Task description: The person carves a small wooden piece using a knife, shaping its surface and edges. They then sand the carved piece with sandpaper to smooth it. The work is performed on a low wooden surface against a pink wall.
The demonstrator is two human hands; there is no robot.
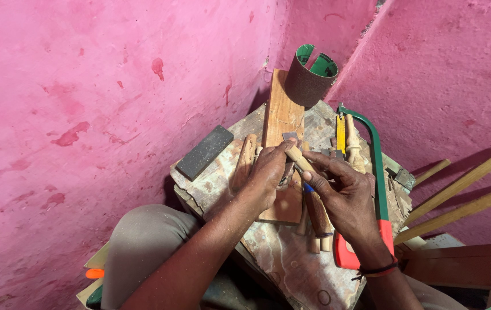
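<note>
Near the middle of the worn workbench, the left hand and right hand pinch closed a light, stiff turned wooden peg, best gripped at both ends.

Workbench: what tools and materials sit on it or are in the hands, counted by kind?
Hacksaw: 1
Sandpaper roll: 1
Dark sharpening stone: 1
Flat wooden plank: 1
Turned wooden spindle: 1
Small wooden stick, held by left hand and right hand: 1
Total: 6
More wooden pieces lie under the hands, too hidden to count.
</note>
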